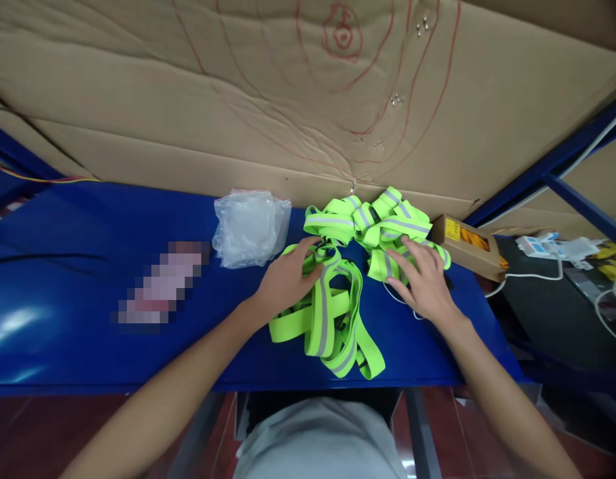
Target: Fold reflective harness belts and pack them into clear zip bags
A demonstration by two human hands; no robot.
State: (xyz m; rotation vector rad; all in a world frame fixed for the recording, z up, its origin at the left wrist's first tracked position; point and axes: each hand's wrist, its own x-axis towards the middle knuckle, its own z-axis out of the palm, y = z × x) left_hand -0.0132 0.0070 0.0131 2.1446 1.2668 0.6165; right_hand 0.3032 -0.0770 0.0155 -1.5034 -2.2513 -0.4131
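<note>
A loose bunch of neon-yellow reflective straps (324,313) with grey stripes lies near the middle of the blue table. My left hand (287,278) is closed at the upper end of this bunch, thumb and fingers around the strap. Behind it sits a second heap of the same straps (388,219), folded and tangled. My right hand (424,279) rests against the right side of that heap, fingers apart and holding nothing. Its fingertips touch the straps or hover just over them; I cannot tell which.
A stack of clear plastic bags (251,227) lies left of the straps. A pixelated object (163,283) is further left on the blue table (78,266). An open cardboard box (467,247) with orange contents stands at right, near white cables. A cardboard panel (188,120) borders the back.
</note>
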